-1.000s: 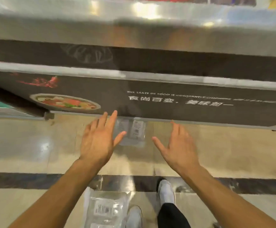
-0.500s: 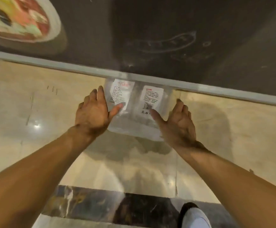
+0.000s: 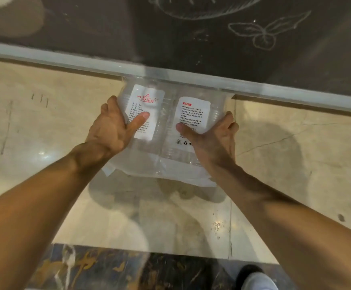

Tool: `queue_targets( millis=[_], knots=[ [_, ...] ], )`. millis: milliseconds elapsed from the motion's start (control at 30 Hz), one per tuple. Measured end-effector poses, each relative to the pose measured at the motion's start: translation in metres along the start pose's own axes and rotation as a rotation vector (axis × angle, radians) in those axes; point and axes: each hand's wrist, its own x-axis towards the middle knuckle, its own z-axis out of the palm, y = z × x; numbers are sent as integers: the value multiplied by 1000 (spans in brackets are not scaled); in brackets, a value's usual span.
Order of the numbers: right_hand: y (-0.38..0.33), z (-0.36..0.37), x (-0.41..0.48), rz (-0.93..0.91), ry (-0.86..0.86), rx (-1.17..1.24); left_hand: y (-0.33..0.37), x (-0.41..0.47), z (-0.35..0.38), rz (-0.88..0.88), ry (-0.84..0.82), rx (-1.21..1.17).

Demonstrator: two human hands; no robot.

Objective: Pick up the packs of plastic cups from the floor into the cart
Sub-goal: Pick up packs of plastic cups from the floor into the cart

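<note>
At the foot of the counter [image 3: 191,78], my left hand [image 3: 107,132] and right hand [image 3: 214,143] clasp the pack [image 3: 167,122] from either side, thumbs on its labels and fingers wrapped round its edges. It sits against the counter's base on the floor [image 3: 45,122]; I cannot tell whether it has lifted. I should squeeze evenly and gently, since thin cups likely crush, then draw it level toward me. Half a second ago my hands only flanked it, thumbs barely touching. No cart shows.
</note>
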Motion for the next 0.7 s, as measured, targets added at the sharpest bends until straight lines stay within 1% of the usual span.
queue_targets(
  millis=[67,200,300,400,533,700],
  knots=[
    [4,-10,-20,4,-32,4,-6,-22,-4,16,-15,-29],
    [-2,-48,-70,12,-53,-32,5,-80,-29,-153,-69,-168],
    [-20,-94,-119,16,-78,-32,29,-135,-67,-174,-110,-231],
    [-52,-154,-174,-3,-99,0,68,-192,-126,-158,-99,-275],
    [-104,-238,-241,27,-132,31,124,-260,-215,-156,-125,-302],
    [-182,-345,-319,25,-101,42,192,-325,-331,-178,-135,-351]
  ],
)
